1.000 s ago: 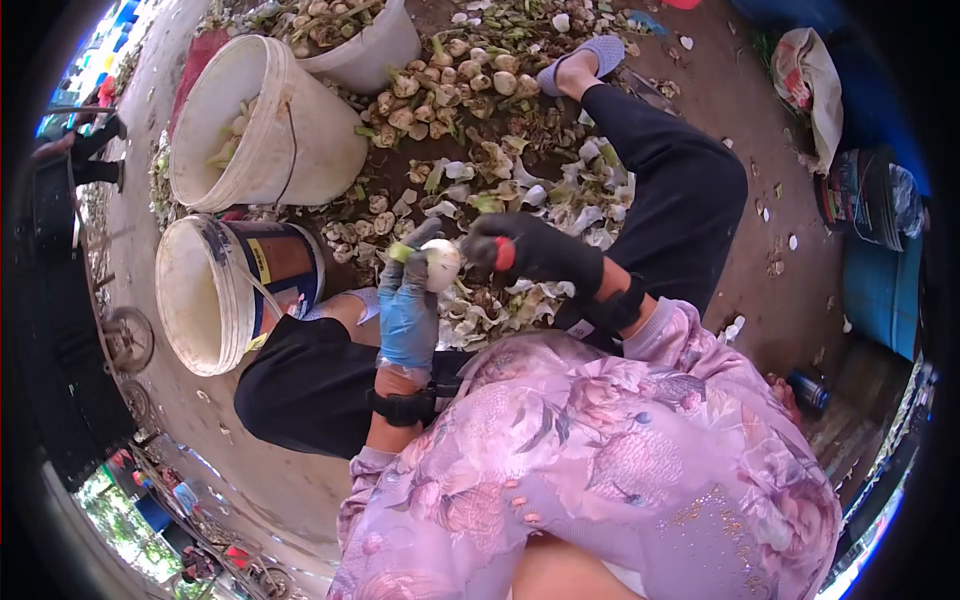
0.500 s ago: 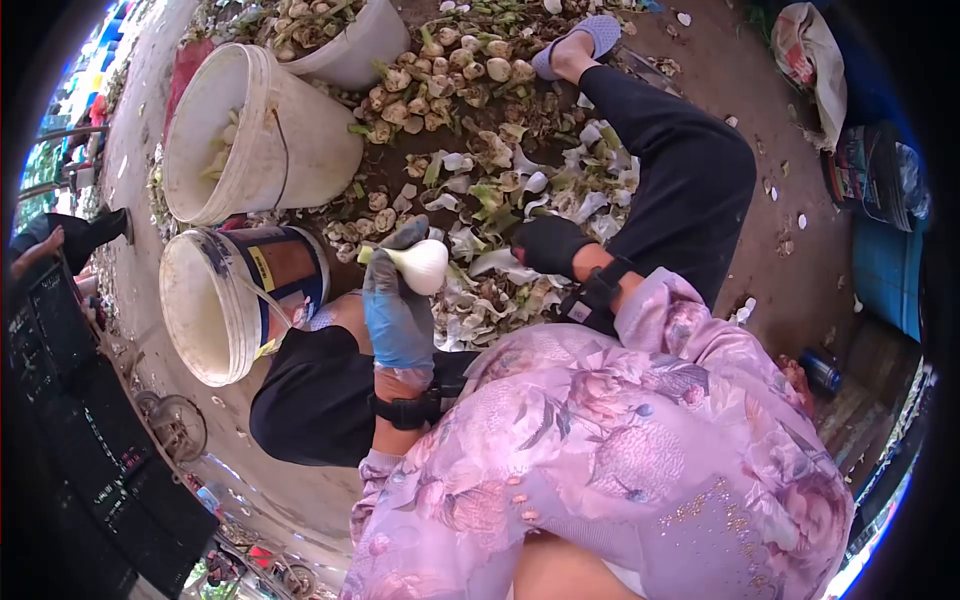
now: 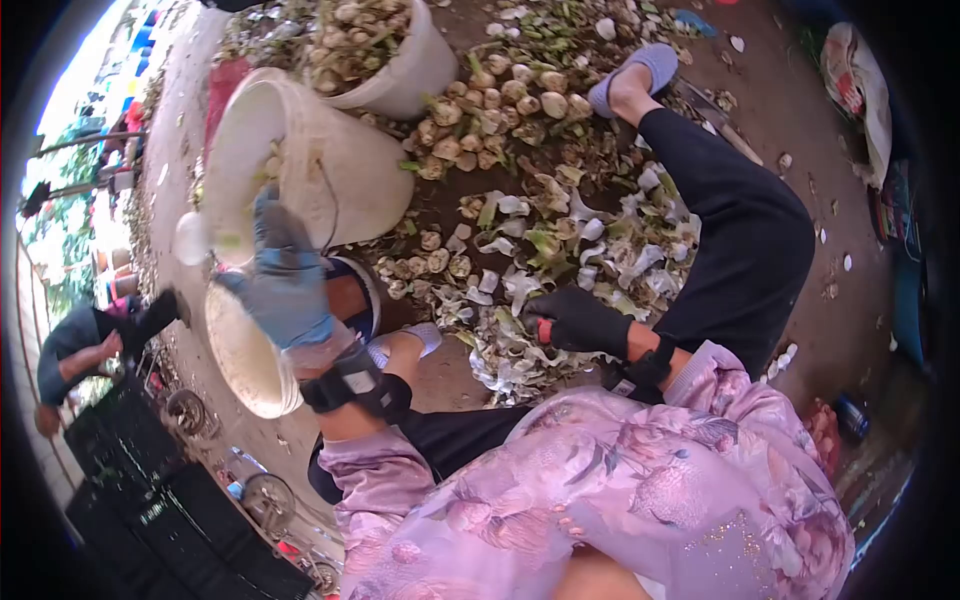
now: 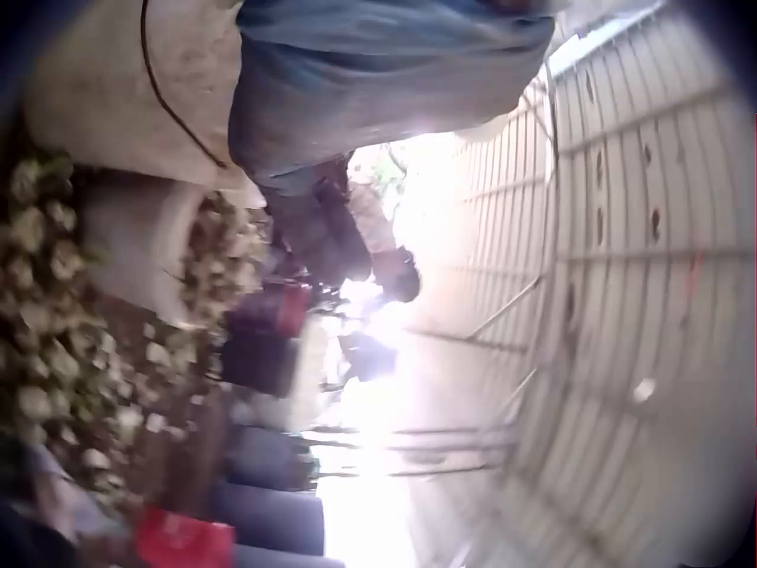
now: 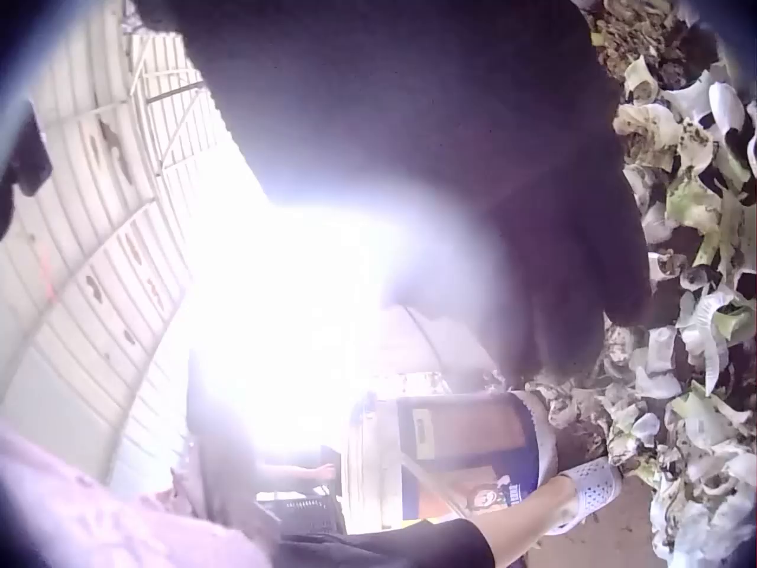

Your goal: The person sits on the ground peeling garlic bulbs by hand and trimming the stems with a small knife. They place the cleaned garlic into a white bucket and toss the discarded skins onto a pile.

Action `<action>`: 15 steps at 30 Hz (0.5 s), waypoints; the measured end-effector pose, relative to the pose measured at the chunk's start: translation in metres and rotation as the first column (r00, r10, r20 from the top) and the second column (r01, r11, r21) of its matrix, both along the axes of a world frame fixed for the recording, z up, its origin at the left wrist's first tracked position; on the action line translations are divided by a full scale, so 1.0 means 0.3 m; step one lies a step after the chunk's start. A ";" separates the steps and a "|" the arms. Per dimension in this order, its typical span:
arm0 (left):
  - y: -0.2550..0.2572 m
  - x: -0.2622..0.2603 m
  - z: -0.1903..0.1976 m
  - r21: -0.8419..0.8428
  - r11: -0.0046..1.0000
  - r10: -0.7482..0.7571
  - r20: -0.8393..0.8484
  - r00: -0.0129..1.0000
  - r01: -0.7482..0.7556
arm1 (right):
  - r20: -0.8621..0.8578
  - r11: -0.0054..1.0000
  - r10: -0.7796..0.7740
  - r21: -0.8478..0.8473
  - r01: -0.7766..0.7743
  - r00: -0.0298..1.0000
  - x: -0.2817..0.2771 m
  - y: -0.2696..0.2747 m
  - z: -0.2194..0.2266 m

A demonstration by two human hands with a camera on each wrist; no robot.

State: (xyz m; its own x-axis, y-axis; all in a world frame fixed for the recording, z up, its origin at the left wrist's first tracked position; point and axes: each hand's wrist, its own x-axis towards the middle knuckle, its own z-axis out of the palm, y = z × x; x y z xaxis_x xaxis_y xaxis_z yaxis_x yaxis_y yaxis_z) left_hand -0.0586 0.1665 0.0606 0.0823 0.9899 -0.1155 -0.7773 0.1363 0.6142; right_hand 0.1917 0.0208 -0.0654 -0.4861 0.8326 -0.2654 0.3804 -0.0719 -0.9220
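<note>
In the head view my left hand [image 3: 285, 275], in a blue-grey glove, reaches over the left-hand buckets with its fingers spread. A peeled white garlic bulb [image 3: 192, 238], blurred, is just beyond the fingers, its green stem end towards the hand. Behind it the large white bucket [image 3: 350, 180] lies tipped with pale bulbs inside. My right hand [image 3: 575, 322], in a black glove, is curled over the heap of peelings [image 3: 540, 365]. It grips a small red object [image 3: 543, 330], mostly hidden by the fingers. Glare washes out part of the right wrist view.
Unpeeled garlic bulbs [image 3: 500, 105] are piled ahead, beside another white bucket [image 3: 425, 65] of trimmings. A labelled bucket [image 3: 262, 375] sits by the left leg. To the left are a person [image 3: 85, 345] and black crates [image 3: 170, 490]. A sack [image 3: 855, 95] lies at the right.
My left hand has swung left and forward from above the peelings to the buckets, and its fingers have let go of the garlic bulb. My right hand has drawn away from the bulb and stays over the peelings.
</note>
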 end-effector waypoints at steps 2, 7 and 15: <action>0.032 0.071 -0.130 -0.078 0.997 -0.050 -0.535 0.844 0.010 | 0.060 0.999 -0.010 -0.041 0.013 0.998 0.000 0.022 0.018; 0.054 0.206 -0.851 -0.416 0.888 -0.351 -0.888 0.299 -0.194 | 0.056 0.995 -0.072 -0.066 0.076 0.996 -0.001 0.012 -0.065; 0.136 0.164 -1.139 -0.515 0.857 -0.504 -0.843 0.188 -0.013 | -0.198 0.836 -0.538 -0.255 0.486 0.820 0.014 0.041 -0.126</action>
